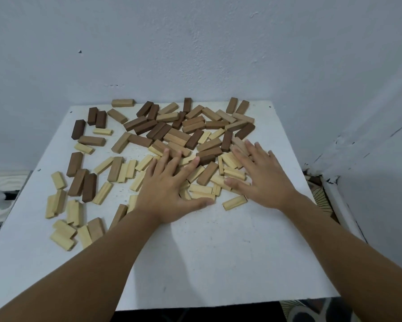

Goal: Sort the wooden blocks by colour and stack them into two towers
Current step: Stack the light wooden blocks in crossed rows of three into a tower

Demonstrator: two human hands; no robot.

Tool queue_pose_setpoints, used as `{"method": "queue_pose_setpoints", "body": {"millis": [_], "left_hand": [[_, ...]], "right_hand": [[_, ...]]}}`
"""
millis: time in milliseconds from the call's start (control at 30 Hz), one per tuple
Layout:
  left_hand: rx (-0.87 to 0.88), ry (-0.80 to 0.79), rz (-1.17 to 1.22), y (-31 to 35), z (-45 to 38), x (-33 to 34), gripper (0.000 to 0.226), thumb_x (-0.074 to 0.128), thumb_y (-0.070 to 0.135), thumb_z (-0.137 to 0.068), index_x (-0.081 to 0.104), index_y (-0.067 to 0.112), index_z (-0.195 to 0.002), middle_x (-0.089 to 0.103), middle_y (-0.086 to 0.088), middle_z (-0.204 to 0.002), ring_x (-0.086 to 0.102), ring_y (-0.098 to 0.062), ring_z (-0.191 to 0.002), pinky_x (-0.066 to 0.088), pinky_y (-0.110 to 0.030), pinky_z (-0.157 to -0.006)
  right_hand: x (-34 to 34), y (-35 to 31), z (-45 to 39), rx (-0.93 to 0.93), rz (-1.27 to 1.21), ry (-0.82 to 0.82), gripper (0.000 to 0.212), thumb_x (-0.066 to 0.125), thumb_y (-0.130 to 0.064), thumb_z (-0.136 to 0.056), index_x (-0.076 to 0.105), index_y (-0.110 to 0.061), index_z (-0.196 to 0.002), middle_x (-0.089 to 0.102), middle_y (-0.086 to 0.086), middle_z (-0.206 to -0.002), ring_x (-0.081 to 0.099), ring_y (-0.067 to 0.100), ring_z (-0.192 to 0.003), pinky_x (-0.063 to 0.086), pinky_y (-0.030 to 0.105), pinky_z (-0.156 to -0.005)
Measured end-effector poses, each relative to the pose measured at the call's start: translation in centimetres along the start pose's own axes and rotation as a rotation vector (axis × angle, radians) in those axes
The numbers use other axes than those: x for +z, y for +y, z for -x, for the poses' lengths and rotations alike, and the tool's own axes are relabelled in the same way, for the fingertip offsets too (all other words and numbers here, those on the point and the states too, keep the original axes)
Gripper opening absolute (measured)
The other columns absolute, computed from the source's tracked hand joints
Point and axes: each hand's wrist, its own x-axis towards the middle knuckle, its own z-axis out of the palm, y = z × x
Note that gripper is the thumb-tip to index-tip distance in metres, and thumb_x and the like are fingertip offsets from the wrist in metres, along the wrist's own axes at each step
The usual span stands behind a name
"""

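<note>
My left hand (169, 194) lay flat at the middle of the frame, fingers spread wide and holding nothing, its fingertips resting on the near edge of the block pile. My right hand (262, 177), just right of it, was spread the same way, palm down on pale blocks, gripping none of them. At the far left of the white table (207, 263) I saw loose pale blocks (63, 235) scattered down the left edge, with a few dark blocks (88, 187) lying among them. Further up the left side sat more dark blocks (78, 129), well apart from each other. Across the upper middle, against the wall (195, 43), brown and dark pieces were heaped in a mixed pile (183, 129). Between my two hands lay a cluster of pale blocks, and one pale block (234, 202) lay alone just below my right thumb. No tower stood anywhere; every block lay on its side. The lower half of the table was bare.
</note>
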Motion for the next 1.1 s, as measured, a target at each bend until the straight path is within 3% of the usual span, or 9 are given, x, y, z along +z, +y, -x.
{"method": "queue_pose_setpoints", "body": {"millis": [133,300,433,567,667,833,933,1033,1100], "left_hand": [[-0.094,-0.077,-0.043,0.0,-1.0,-0.2,0.095,0.026,0.101,-0.078,0.0,0.058,-0.159,0.002,0.005,-0.174,-0.017,-0.02,-0.159,-0.004,-0.051,-0.127],[-0.129,-0.178,-0.06,0.0,-1.9,-0.7,0.098,0.015,0.101,-0.078,-0.009,0.053,-0.16,-0.007,0.002,-0.174,-0.023,-0.025,-0.157,-0.007,-0.056,-0.126],[-0.032,-0.03,0.05,-0.7,0.4,-2.3,0.085,0.025,0.088,-0.091,0.0,0.049,-0.162,0.002,0.0,-0.175,-0.011,-0.019,-0.16,-0.009,-0.05,-0.127],[-0.075,0.077,0.114,-1.6,4.5,-2.5,0.077,0.025,0.081,-0.095,0.019,0.044,-0.163,0.015,-0.002,-0.173,0.004,-0.02,-0.16,0.002,-0.05,-0.128],[-0.119,0.165,0.119,-2.5,6.2,-2.4,0.071,0.03,0.072,-0.1,0.034,0.034,-0.16,0.03,-0.004,-0.166,0.017,-0.024,-0.155,0.012,-0.052,-0.125],[-0.161,0.367,0.166,-3.1,6.7,-4.5,0.061,0.035,0.062,-0.104,0.05,0.026,-0.151,0.048,-0.003,-0.148,0.037,-0.023,-0.14,0.024,-0.045,-0.119],[-0.371,0.438,0.136,-5.0,8.4,-5.3,0.064,0.037,0.068,-0.102,0.043,0.031,-0.154,0.036,-0.008,-0.16,0.025,-0.03,-0.149,0.019,-0.05,-0.123],[-0.695,0.252,0.073,-8.1,10.2,-4.9,0.08,0.027,0.081,-0.096,0.019,0.038,-0.163,0.004,-0.013,-0.173,-0.007,-0.039,-0.158,0.0,-0.057,-0.126],[-0.794,0.152,0.053,-9.7,10.2,-4.3,0.089,0.021,0.086,-0.092,0.011,0.036,-0.165,-0.003,-0.019,-0.172,-0.011,-0.045,-0.156,-0.003,-0.059,-0.125]], "right_hand": [[-0.4,-0.6,-2.8,0.032,0.01,-0.034,0.089,0.014,-0.091,-0.086,0.001,-0.046,-0.162,-0.012,-0.005,-0.172,-0.015,0.02,-0.158,-0.006,0.052,-0.126],[-0.3,-1.8,-3.5,0.073,0.025,-0.005,0.08,0.018,-0.081,-0.094,0.008,-0.042,-0.163,-0.005,-0.002,-0.173,-0.012,0.023,-0.158,-0.011,0.055,-0.124],[0.2,-4.2,-0.6,-0.059,-0.063,0.137,0.072,0.021,-0.072,-0.101,0.016,-0.036,-0.164,-0.003,-0.006,-0.173,-0.013,0.015,-0.158,-0.011,0.05,-0.126],[1.9,-8.6,2.6,-0.209,-0.045,0.067,0.074,0.023,-0.074,-0.1,0.012,-0.038,-0.163,-0.005,-0.004,-0.173,-0.016,0.016,-0.157,-0.007,0.049,-0.127],[3.3,-11.0,2.9,-0.215,0.029,0.018,0.078,0.021,-0.077,-0.098,0.007,-0.038,-0.164,-0.008,-0.002,-0.173,-0.017,0.02,-0.157,-0.005,0.054,-0.126],[3.3,-12.7,2.6,-0.201,0.073,-0.016,0.076,0.019,-0.079,-0.098,0.0,-0.043,-0.162,-0.012,-0.001,-0.172,-0.019,0.023,-0.157,-0.008,0.061,-0.123],[3.1,-13.7,2.8,-0.21,0.037,-0.04,0.079,0.018,-0.083,-0.095,-0.003,-0.046,-0.161,-0.016,-0.002,-0.172,-0.024,0.023,-0.155,-0.01,0.064,-0.121],[3.4,-14.5,2.7,-0.192,0.074,-0.053,0.084,0.012,-0.09,-0.089,-0.003,-0.048,-0.161,-0.016,-0.003,-0.171,-0.024,0.021,-0.155,-0.013,0.068,-0.119],[3.7,-14.8,2.3,-0.157,0.106,-0.03,0.088,0.009,-0.093,-0.086,0.001,-0.047,-0.161,-0.01,-0.002,-0.172,-0.02,0.02,-0.157,-0.012,0.069,-0.118]]}}
